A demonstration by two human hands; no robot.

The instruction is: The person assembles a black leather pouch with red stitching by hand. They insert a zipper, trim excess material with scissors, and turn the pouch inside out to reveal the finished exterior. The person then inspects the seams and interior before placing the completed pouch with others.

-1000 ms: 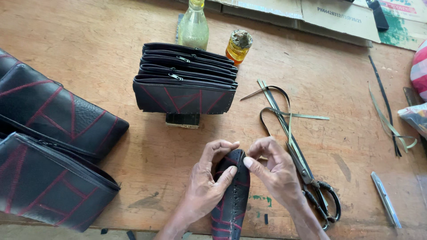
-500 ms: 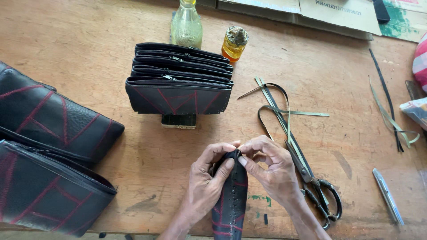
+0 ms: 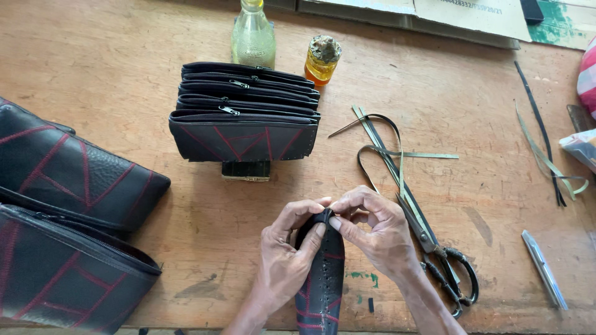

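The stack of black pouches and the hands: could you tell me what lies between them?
Head view: only a small dark block under the stack of black pouches, then bare wooden table.

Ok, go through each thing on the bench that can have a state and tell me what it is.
Narrow black leather pouch with red stitching: top end pinched by both hands.
Left hand: grip closed on pouch.
Right hand: grip closed on pouch.
Row of black zipped pouches: upright, zipped.
Black-handled scissors: flat, blades closed.
Small amber jar: upright, capped.

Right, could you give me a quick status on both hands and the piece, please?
Left hand and right hand both pinching the top end of the black pouch, red stitching. Scissors just right of the right hand, not touching. Nothing blocking.
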